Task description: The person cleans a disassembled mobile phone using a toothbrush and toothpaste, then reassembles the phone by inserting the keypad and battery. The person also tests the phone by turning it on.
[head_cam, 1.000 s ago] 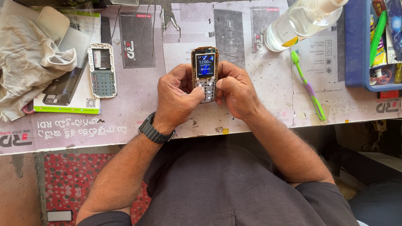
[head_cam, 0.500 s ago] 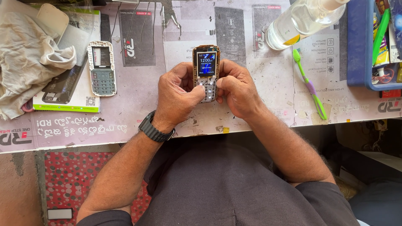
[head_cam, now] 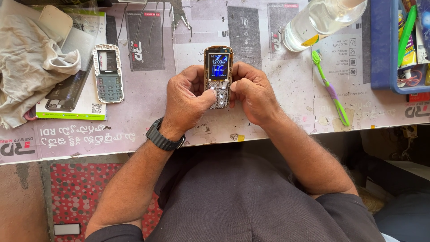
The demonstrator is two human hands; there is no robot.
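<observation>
Phone w/ lit blue screen is in middle of the worktable, held upright betw. both hands, its casing off so the bare keypad board shows. Left hand is closed round the phone's left edge, thumb pressing on the keypad; a black wristwatch sits on that wrist. Right hand is closed on the right edge, fingers curled, thumb just beside the keys. Both forearms rest over the table's front edge. To the left, well apart from the hands, a grey keypad front cover lies flat, and beside it a dark phone body lies on a white-and-green card. Further left a crumpled beige cloth is touching this card. On the right side a green-and-purple toothbrush lies diagonal, bristles at the top, near the right hand but not touching. Above it a clear plastic bottle lies tilted, w/ clear liquid inside. At the far right corner a blue tray holds small tools; cannot tell exactly which ones. Table top is covered w/ printed paper sheets, worn and stained. Only one view here, from the head looking down.
</observation>
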